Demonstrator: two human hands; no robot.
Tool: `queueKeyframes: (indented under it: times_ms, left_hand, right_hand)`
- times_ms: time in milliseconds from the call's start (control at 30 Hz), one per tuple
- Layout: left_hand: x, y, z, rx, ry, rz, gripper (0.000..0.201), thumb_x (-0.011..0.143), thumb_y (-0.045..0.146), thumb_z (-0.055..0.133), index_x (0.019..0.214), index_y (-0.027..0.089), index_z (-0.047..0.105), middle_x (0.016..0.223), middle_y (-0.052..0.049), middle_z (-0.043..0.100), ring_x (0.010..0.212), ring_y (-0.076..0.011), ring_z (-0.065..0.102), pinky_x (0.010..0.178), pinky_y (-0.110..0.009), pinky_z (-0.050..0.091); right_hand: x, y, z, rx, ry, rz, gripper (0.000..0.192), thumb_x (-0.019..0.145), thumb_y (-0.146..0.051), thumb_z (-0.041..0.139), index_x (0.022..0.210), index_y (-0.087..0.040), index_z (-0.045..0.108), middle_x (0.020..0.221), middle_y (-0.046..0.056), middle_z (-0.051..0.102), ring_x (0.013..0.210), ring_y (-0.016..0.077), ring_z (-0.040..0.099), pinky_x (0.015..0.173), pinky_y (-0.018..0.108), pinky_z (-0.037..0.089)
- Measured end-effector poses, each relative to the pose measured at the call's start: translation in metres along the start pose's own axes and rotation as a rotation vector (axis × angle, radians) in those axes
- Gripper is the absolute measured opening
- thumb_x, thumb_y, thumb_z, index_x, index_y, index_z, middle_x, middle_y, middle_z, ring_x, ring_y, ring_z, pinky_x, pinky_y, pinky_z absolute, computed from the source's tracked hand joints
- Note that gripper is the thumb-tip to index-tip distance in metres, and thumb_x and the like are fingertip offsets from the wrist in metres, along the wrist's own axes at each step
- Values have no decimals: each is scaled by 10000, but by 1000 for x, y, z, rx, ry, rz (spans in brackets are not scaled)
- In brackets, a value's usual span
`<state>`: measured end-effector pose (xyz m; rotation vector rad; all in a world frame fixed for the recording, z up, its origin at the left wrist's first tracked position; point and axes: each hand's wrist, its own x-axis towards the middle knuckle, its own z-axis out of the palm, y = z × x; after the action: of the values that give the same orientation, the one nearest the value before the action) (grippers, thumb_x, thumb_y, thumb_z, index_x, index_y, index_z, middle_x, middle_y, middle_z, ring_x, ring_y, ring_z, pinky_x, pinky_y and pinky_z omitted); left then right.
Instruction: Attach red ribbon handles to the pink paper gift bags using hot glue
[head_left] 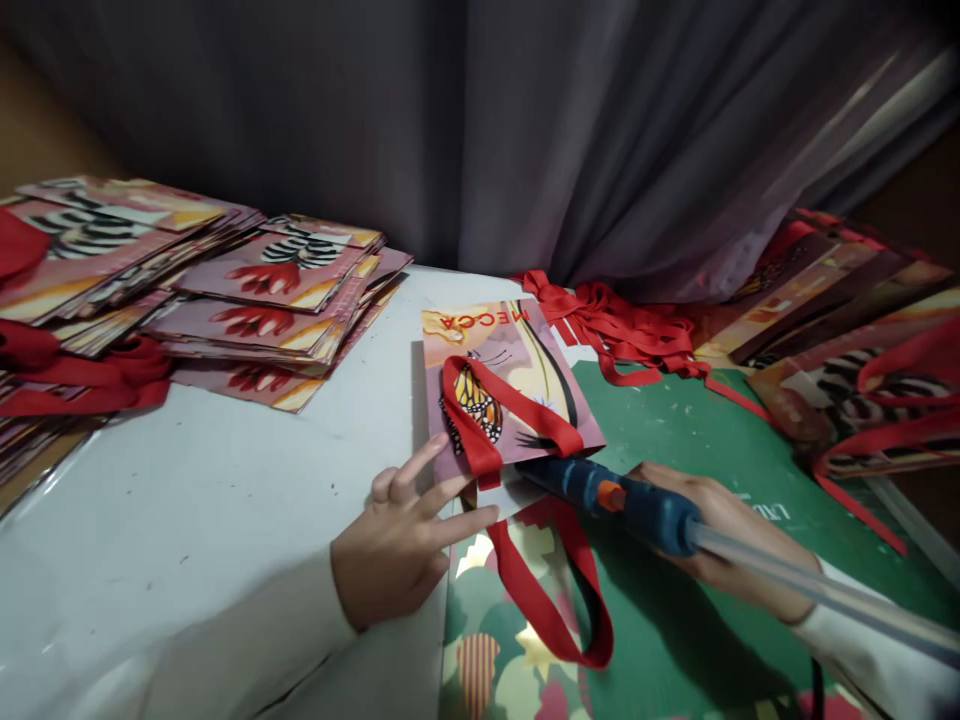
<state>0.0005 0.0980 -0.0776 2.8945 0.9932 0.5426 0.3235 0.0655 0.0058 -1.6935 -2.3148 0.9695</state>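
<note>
Head view of two bare hands working at a white counter (pixel 225 470). The left hand (pixel 405 545) lies with its fingers spread and unclenched, gripping nothing; its fingertips press on the near edge of a flat paper bag (pixel 510 385) printed with a butterfly and the word MECCA. A red ribbon handle (pixel 495 420) loops across the bag's face just beyond those fingertips. The right hand (pixel 731 545) is wrapped around a blue glue gun (pixel 615 495) with an orange trigger; a clear glue stick (pixel 817 590) juts from the back of the gun toward the wrist and past it. The nozzle end points at the bag's near edge, close to the left fingertips; whether it touches the paper cannot be told.

Just below the two hands lies a second flat bag (pixel 495 640) with a patterned face, and a second red ribbon loop (pixel 555 590) runs over it. Under the right hand and beyond it lies a green cutting mat (pixel 697 430), marked with light specks. Beyond the right hand, at the far edge of the mat, sits a loose heap of red ribbons (pixel 622 325). Far to the left of the left hand are fanned stacks of flat bags (pixel 247 290) with red ribbon showing among them. To the right of the right hand lies another pile of bags (pixel 862 350) with red handles. A grey curtain (pixel 525 120) hangs behind the counter.
</note>
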Motion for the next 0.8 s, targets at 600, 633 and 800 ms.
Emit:
queueKeyframes:
  times_ms: [600, 633, 800]
  left_hand:
    - [4, 0, 0, -97, -66, 5, 497, 748, 206, 595, 1214, 379, 575, 1387, 4, 454, 1422, -352, 50, 881, -429, 280]
    - [4, 0, 0, -101, -62, 7, 486, 752, 204, 587, 1207, 373, 580, 1387, 0, 456, 1425, -351, 40, 889, -435, 278]
    - [5, 0, 0, -111, -66, 14, 489, 726, 218, 608, 1193, 363, 587, 1389, 2, 457, 1424, -344, 27, 928, -437, 271]
  right_hand:
    - [-3, -36, -27, -402, -76, 129, 83, 833, -211, 430, 822, -241, 507, 840, 62, 612, 733, 227, 654, 637, 324, 472]
    - [-3, -38, -28, -420, -75, 131, 79, 834, -220, 434, 830, -242, 510, 845, 65, 614, 741, 230, 656, 640, 326, 472]
    - [-1, -55, -30, -534, -104, 163, 122, 844, -262, 436, 911, -242, 536, 956, 81, 631, 808, 245, 673, 676, 341, 476]
